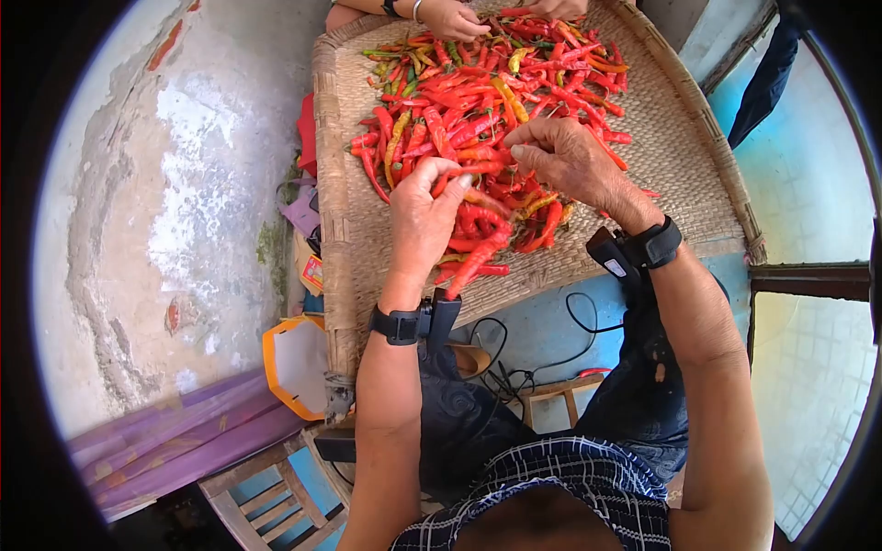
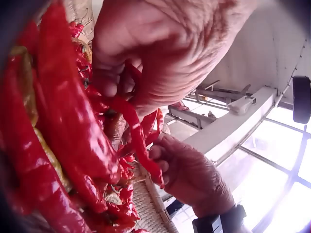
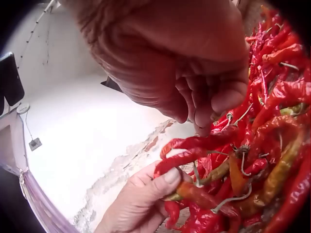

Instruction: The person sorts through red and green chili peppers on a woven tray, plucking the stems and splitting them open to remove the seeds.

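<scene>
My left hand point(image 1: 424, 220) grips red chili peppers between thumb and fingers, low over the near part of the heap. One red chili pepper point(image 1: 482, 168) stretches from it toward my right hand point(image 1: 574, 165), whose thumb and forefinger pinch at its far end. In the right wrist view, the held chili peppers point(image 3: 182, 158) lie across the left fingers, close below the right fingertips. A curved red chili pepper point(image 2: 138, 141) hangs beneath the left hand in the left wrist view. Another red chili pepper point(image 1: 480, 262) shows blurred beside the left wrist.
Red, yellow and green chili peppers point(image 1: 469, 92) heap on a large woven tray point(image 1: 661, 119) with a raised rim. Another person's hands point(image 1: 450, 18) work at its far edge. Below are a black cable point(image 1: 514, 376), a wooden stool point(image 1: 556, 395) and an orange-rimmed container point(image 1: 299, 367). A wall stands left.
</scene>
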Tool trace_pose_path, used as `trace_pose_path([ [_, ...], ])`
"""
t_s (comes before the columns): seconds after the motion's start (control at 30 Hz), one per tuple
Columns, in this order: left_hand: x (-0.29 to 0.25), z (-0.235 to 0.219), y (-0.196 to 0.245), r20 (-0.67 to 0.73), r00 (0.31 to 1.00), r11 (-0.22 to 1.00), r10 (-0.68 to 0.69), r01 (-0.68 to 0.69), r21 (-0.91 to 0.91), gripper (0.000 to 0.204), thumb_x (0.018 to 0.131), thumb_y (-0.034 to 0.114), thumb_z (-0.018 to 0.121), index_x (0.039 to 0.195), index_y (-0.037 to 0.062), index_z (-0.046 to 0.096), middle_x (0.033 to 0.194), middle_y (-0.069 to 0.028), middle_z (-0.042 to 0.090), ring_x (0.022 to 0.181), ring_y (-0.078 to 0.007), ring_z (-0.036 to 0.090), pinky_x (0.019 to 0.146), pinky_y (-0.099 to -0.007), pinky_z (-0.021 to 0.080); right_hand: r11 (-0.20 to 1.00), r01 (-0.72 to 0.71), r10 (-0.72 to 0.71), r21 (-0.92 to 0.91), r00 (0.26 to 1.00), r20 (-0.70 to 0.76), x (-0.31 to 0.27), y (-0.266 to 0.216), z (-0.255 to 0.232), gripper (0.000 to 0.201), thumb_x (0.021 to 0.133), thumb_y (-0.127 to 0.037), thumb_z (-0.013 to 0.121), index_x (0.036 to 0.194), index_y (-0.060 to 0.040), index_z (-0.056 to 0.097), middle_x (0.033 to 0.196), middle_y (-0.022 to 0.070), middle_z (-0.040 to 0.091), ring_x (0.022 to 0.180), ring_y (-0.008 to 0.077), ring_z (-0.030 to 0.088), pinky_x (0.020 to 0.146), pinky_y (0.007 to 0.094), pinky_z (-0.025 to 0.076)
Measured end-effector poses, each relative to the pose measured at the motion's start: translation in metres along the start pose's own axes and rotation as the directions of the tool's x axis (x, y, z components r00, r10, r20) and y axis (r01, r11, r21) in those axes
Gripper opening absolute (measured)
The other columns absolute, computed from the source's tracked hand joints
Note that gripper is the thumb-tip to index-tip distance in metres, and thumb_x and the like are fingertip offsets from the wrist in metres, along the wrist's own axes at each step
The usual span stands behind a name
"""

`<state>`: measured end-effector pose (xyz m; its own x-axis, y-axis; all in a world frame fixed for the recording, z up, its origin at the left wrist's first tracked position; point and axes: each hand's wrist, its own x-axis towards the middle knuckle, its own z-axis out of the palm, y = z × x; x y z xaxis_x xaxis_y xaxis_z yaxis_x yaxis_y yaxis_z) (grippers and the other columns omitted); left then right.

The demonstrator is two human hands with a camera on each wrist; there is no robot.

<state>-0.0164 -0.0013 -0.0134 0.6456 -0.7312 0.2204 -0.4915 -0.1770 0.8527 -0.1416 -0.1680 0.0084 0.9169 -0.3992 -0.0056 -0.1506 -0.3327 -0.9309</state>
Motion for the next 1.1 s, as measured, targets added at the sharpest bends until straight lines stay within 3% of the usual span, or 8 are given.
trace_pose_path([
  [0.07, 0.001, -0.003, 0.002, -0.024, 0.989, 0.972, -0.145, 0.138, -0.19, 0.015, 0.083, 0.014, 0.064, 0.09, 0.0006, 0.06, 0.071, 0.0012, 0.058, 0.063, -0.0049, 0.051, 0.054, -0.0244, 0.044, 1.0, 0.027, -0.027, -0.012, 0.999, 0.036, 0.001, 0.005, 0.003, 0.025, 0.089, -0.014, 0.056, 0.108, 0.0018, 0.058, 0.078, 0.0047, 0.062, 0.072, 0.0095, 0.057, 0.062, 0.0256, 0.047],
  [0.1, 0.001, -0.004, 0.002, -0.025, 0.989, 0.972, -0.146, 0.138, -0.19, 0.015, 0.083, 0.014, 0.064, 0.09, 0.0006, 0.06, 0.071, 0.0012, 0.058, 0.063, -0.0049, 0.051, 0.054, -0.0244, 0.044, 0.997, 0.06, -0.057, -0.048, 0.996, 0.062, 0.001, 0.006, 0.005, 0.024, 0.089, -0.013, 0.056, 0.108, 0.0018, 0.058, 0.079, 0.0047, 0.062, 0.072, 0.0094, 0.057, 0.062, 0.0256, 0.047],
  [0.2, 0.001, -0.003, 0.004, -0.048, 0.977, 0.847, -0.21, 0.157, -0.508, 0.016, 0.086, 0.016, 0.063, 0.096, 0.0031, 0.059, 0.08, 0.0007, 0.06, 0.065, -0.004, 0.052, 0.056, -0.0197, 0.045, 0.992, 0.097, -0.09, -0.085, 0.992, 0.091, -0.001, 0.004, 0.008, 0.024, 0.089, -0.013, 0.056, 0.108, 0.0018, 0.058, 0.079, 0.0047, 0.062, 0.073, 0.009, 0.056, 0.063, 0.0256, 0.047],
  [0.37, 0.002, -0.003, 0.005, -0.08, 0.976, 0.841, -0.202, 0.131, -0.525, 0.017, 0.086, 0.016, 0.062, 0.096, 0.0025, 0.059, 0.082, -0.0001, 0.061, 0.066, -0.0044, 0.053, 0.056, -0.02, 0.045, 0.993, 0.096, -0.091, -0.072, 0.993, 0.073, 0.0, 0.006, 0.012, 0.022, 0.088, -0.015, 0.058, 0.103, 0.0016, 0.06, 0.078, 0.004, 0.061, 0.072, 0.0088, 0.056, 0.063, 0.0263, 0.047],
  [0.63, 0.002, -0.003, 0.009, -0.089, 0.972, 0.832, -0.22, 0.139, -0.537, 0.018, 0.087, 0.016, 0.062, 0.097, 0.0017, 0.059, 0.084, -0.0005, 0.061, 0.067, -0.0045, 0.054, 0.057, -0.02, 0.046, 0.96, 0.242, -0.227, -0.138, 0.967, 0.115, -0.006, 0.005, 0.032, 0.016, 0.083, -0.014, 0.063, 0.084, 0.0017, 0.061, 0.068, 0.0134, 0.062, 0.063, 0.0227, 0.061, 0.057, 0.0346, 0.047],
  [0.73, 0.002, -0.003, 0.008, -0.088, 0.974, 0.852, -0.209, 0.137, -0.505, 0.019, 0.087, 0.017, 0.062, 0.098, 0.002, 0.058, 0.084, -0.0008, 0.061, 0.068, -0.0045, 0.054, 0.058, -0.0202, 0.046, 0.981, 0.177, -0.168, -0.079, 0.98, 0.106, -0.003, 0.005, 0.031, 0.016, 0.082, -0.014, 0.062, 0.08, 0.0018, 0.059, 0.064, 0.0126, 0.06, 0.06, 0.0255, 0.06, 0.056, 0.0347, 0.046],
  [0.9, 0.001, -0.004, 0.008, -0.094, 0.972, 0.866, -0.218, 0.148, -0.477, 0.021, 0.088, 0.021, 0.059, 0.098, 0.0027, 0.058, 0.081, 0.0006, 0.059, 0.068, -0.0045, 0.053, 0.058, -0.0208, 0.046, 0.949, 0.251, -0.244, -0.19, 0.968, 0.056, -0.002, 0.0, 0.03, 0.015, 0.083, -0.013, 0.06, 0.08, 0.0011, 0.058, 0.059, 0.0125, 0.056, 0.056, 0.0253, 0.058, 0.054, 0.0342, 0.045],
  [1.1, 0.002, -0.007, 0.007, -0.1, 0.962, 0.852, -0.253, 0.173, -0.494, 0.023, 0.09, 0.024, 0.056, 0.1, 0.0034, 0.056, 0.08, 0.0006, 0.057, 0.065, -0.0054, 0.052, 0.056, -0.0201, 0.044, 0.976, 0.189, -0.194, -0.109, 0.981, -0.03, -0.004, -0.008, 0.025, 0.011, 0.084, -0.01, 0.059, 0.088, 0.0002, 0.06, 0.068, 0.0133, 0.059, 0.059, 0.0223, 0.058, 0.055, 0.0332, 0.045],
])
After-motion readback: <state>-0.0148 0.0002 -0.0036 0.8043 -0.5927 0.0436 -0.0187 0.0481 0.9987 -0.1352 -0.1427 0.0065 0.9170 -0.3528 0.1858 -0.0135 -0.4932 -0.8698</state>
